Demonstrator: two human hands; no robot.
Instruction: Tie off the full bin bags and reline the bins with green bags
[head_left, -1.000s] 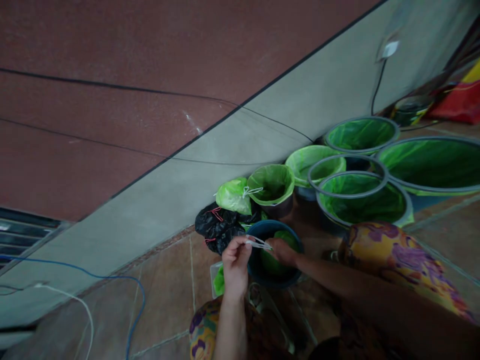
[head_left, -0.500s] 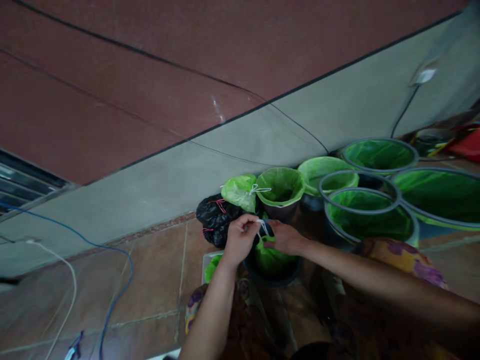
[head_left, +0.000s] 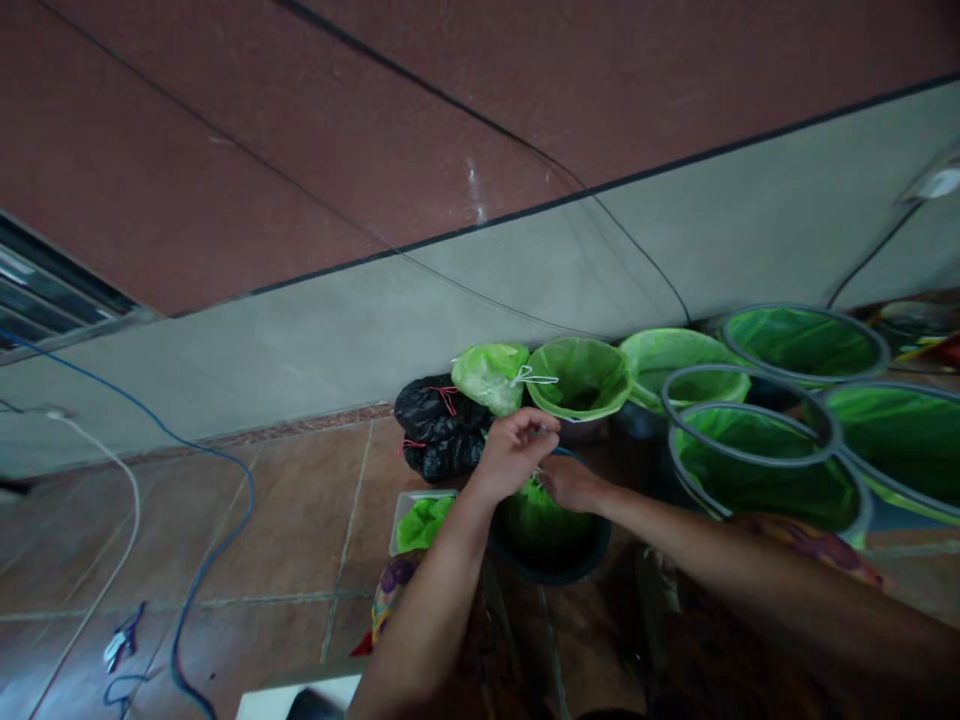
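A green plastic bag sits gathered at its neck inside a dark round bin. My right hand is closed at the bag's neck, where a bit of white drawstring shows. Just above and to the left, my left hand is raised with its fingers curled and pinched; whatever lies between them is too small to make out. Behind my left hand rests a tied green bag with white string. It leans on two black bags with red ties.
Several bins with green liners stand to the right, among them a lined bin by the wall and a wide one. Left of my arm is a tray holding green plastic. A blue cable crosses the tiled floor.
The left hand has lifted off the white string loop that was stretched between both hands. The right hand has closed in at the bag's neck. The view has shifted slightly.
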